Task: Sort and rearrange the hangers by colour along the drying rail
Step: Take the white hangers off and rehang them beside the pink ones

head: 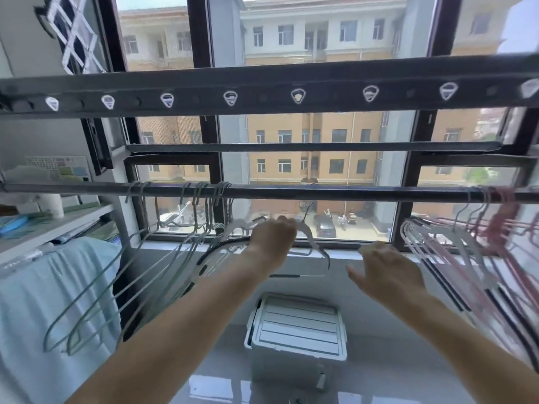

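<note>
With the white hanger (309, 235) gripped by the left hand (272, 237) below the drying rail (350, 191) and the right hand (388, 272) spread empty, tangling with adjacent hangers (224, 228) was judged possible.

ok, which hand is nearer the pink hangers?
Right. The right hand hangs open just left of the pink hangers, not touching; the left hand is farther left, gripping a white hanger.
</note>
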Action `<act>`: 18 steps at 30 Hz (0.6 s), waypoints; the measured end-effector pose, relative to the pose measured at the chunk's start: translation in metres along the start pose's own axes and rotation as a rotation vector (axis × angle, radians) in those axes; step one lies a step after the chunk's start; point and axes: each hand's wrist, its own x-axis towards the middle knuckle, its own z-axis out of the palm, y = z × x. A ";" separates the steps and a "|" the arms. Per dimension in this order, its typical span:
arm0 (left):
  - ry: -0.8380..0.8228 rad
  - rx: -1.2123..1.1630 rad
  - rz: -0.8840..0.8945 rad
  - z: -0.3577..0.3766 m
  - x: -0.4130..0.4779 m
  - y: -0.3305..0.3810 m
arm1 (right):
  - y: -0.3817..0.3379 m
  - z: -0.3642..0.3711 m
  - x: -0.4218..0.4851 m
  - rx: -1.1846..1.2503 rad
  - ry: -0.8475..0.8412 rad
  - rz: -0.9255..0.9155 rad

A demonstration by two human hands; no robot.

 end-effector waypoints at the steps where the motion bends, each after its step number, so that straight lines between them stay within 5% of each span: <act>1: -0.010 -0.036 0.044 0.005 -0.001 0.007 | 0.004 0.003 -0.001 0.017 -0.001 0.006; 9: 0.111 -0.424 0.393 0.020 -0.006 0.033 | 0.028 0.022 0.000 0.418 -0.162 -0.071; 13: 0.188 -0.504 0.357 0.021 0.004 0.029 | 0.029 0.002 -0.004 0.718 -0.127 -0.028; 18: 0.214 -0.581 0.256 0.008 0.015 0.040 | 0.030 -0.012 -0.002 0.775 -0.055 0.021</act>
